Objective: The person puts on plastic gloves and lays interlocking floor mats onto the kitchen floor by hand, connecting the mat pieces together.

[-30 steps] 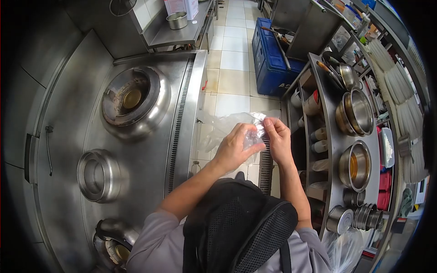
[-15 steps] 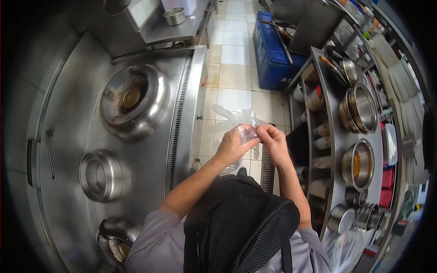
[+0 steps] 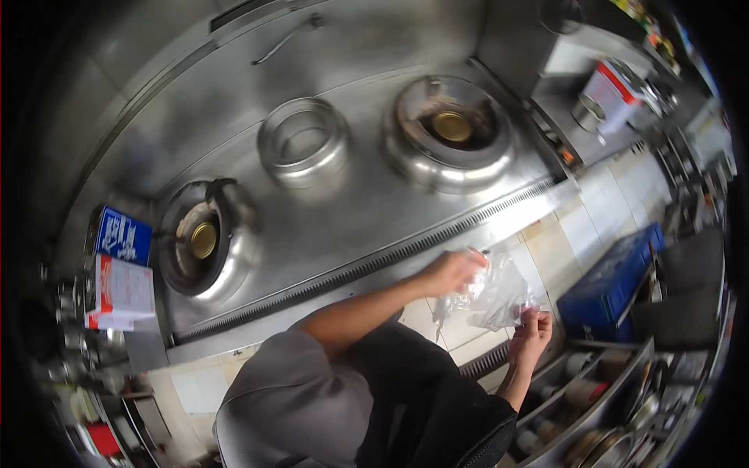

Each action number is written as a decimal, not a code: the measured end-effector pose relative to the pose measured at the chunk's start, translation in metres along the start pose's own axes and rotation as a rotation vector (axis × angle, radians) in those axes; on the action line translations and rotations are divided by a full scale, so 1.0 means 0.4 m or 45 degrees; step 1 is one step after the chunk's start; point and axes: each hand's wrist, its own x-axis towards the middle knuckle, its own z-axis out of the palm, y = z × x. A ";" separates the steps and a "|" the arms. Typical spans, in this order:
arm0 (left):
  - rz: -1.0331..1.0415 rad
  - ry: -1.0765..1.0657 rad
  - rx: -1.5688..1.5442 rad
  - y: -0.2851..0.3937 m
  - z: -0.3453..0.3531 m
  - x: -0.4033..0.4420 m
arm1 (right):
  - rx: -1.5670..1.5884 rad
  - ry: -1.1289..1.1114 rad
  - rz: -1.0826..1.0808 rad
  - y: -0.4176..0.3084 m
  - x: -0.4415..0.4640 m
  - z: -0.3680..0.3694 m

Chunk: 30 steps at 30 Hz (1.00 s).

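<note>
A clear plastic bag (image 3: 499,290) is stretched between my two hands, above the tiled floor beside the steel stove's front edge. My left hand (image 3: 455,273) has its fingers closed on the bag's left side, though motion blurs them. At the bag's right side, my right hand (image 3: 532,329) pinches the plastic between thumb and fingers. The bag hangs loose and crumpled, and nothing can be made out inside it.
The steel stove top (image 3: 351,210) carries two burners and a round steel ring (image 3: 303,143). A blue bin (image 3: 608,285) stands at the right. Shelves with bowls (image 3: 608,452) are at lower right, and boxes (image 3: 123,287) at far left.
The view has turned toward the stove. My hands have moved apart, and the bag, bunched between them before, is now spread wider.
</note>
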 end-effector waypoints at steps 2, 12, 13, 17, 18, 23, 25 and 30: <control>-0.031 0.287 0.119 -0.020 -0.156 -0.029 | -0.037 -0.061 0.026 0.006 0.046 0.086; 0.101 0.739 0.236 -0.035 -0.540 -0.141 | -0.882 -1.021 0.338 0.177 0.130 0.649; 0.055 0.745 0.247 -0.034 -0.590 -0.147 | -0.891 -1.070 0.307 0.193 0.133 0.695; 0.177 0.631 0.305 0.024 -0.696 -0.192 | -0.918 -1.098 0.383 0.266 0.162 0.835; 0.200 0.585 0.209 0.005 -0.688 -0.205 | -0.929 -1.095 0.443 0.277 0.166 0.880; -0.303 0.550 0.001 -0.087 -0.705 -0.301 | -1.078 -1.652 0.039 0.377 0.228 1.118; -0.338 0.736 0.228 -0.149 -0.725 -0.363 | -1.074 -1.799 -0.257 0.449 0.281 1.231; -0.279 1.160 -0.145 -0.139 -0.794 -0.547 | -1.402 -1.613 -0.509 0.717 0.397 1.570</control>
